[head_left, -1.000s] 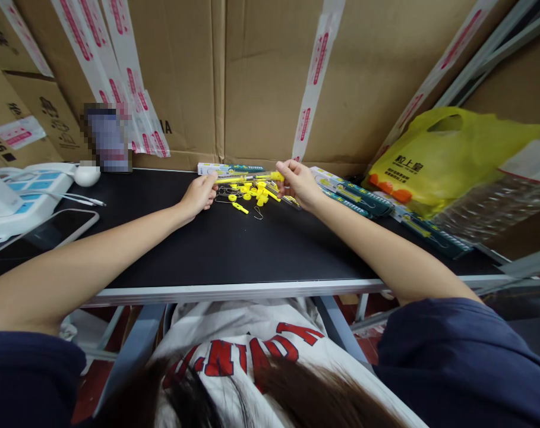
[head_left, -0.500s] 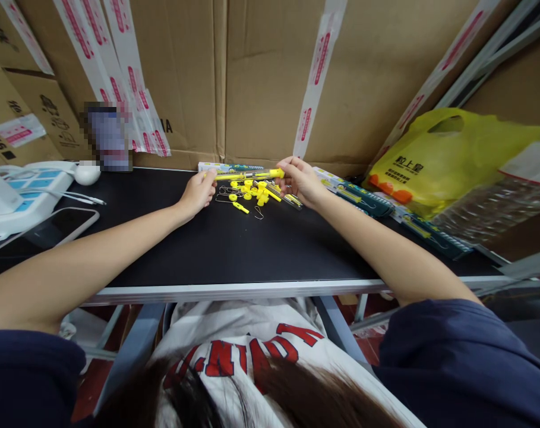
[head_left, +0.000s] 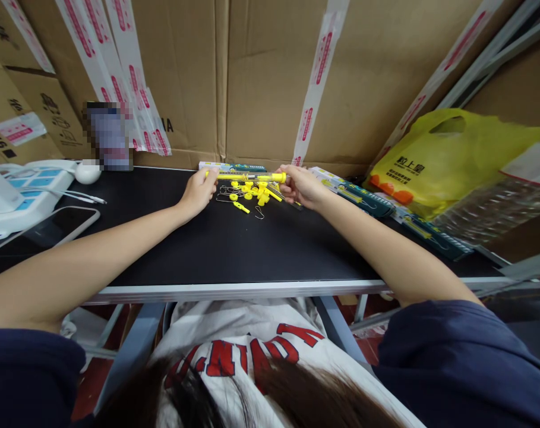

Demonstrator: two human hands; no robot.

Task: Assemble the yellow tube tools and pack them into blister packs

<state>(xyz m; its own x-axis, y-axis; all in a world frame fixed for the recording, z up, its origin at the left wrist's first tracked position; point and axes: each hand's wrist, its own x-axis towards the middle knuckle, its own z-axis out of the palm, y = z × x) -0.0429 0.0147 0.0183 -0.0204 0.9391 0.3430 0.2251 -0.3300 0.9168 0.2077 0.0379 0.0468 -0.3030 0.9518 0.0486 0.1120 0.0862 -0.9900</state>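
— Since both arms reach across the black table (head_left: 234,255), what is being held?
— Left hand (head_left: 198,193) at eleven o'clock and right hand (head_left: 302,185) at one each pinch an end of a yellow tube (head_left: 247,176), likely to keep it level
— And under it?
— Loose yellow parts (head_left: 252,193); the yellow bag (head_left: 434,160) sits farther off at two

Glossy yellow plastic tube (head_left: 247,176); matt black tabletop (head_left: 234,244); rough cardboard boxes (head_left: 261,77)
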